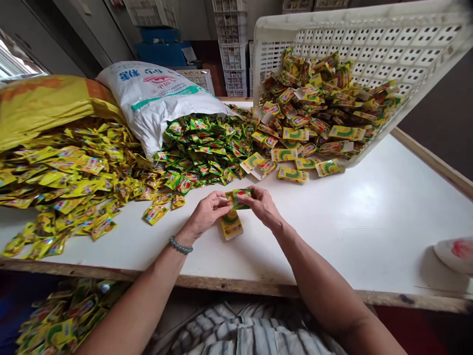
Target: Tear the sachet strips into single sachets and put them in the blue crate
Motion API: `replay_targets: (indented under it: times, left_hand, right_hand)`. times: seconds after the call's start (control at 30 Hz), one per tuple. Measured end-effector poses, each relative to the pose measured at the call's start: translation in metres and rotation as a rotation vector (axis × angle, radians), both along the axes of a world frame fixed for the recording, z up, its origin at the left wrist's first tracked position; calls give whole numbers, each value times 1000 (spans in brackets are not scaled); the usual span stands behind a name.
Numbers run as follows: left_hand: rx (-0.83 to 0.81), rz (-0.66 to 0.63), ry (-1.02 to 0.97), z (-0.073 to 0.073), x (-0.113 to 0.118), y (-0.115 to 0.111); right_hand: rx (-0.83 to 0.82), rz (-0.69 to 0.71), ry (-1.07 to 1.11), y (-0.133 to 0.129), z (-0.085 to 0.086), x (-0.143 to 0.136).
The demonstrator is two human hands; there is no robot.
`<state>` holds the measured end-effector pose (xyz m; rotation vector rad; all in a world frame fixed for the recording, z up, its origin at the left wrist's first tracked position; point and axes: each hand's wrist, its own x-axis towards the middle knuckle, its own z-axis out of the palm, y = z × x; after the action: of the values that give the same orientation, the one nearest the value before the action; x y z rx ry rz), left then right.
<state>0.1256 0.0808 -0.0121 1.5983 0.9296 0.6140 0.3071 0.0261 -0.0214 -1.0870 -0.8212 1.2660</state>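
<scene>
Over the middle of the white table (354,217), my two hands meet close together. My left hand (207,214), with a beaded bracelet on its wrist, pinches a small yellow sachet (229,198). My right hand (265,204) has its fingers closed on a green sachet (242,192), which lies against the yellow one. Just below the fingers is a small yellow carton (232,228); its upper end is partly hidden by the hands. Loose yellow sachets (155,214) lie to the left, and a heap of green sachets (207,153) is just beyond my hands.
A tilted white basket (373,42) at back right spills yellow cartons (295,175) onto the table. A white sack (166,93) and a yellow sack (48,106) stand behind the sachet heaps. At the right edge is a white rounded object (456,254). More packets (62,320) sit below the table's front edge.
</scene>
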Motion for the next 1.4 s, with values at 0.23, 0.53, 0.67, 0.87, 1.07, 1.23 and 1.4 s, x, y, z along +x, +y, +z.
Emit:
replay_targets:
  times: [0.23, 0.53, 0.67, 0.87, 1.07, 1.23, 1.4]
  left_hand:
    - [756, -528, 719, 6, -12, 5]
    - [539, -137, 481, -11, 0, 3]
    - [99, -11, 145, -13, 2, -2]
    - [-306, 93, -161, -16, 1, -13]
    - [-344, -35, -123, -19, 0, -16]
    - [-392, -29, -163, -20, 3, -16]
    - [-395, 33, -230, -21, 3, -16]
  right_hand:
    - [30, -315, -125, 7, -12, 19]
    - [78, -448, -184, 9, -8, 30]
    - [176, -323, -62, 6, 1, 35]
    - [57, -27, -553, -1, 5, 37]
    - [69, 62, -643, -1, 1, 28]
    - [54, -62, -744, 1, -4, 20]
    - [-13, -64, -892, -1, 0, 18]
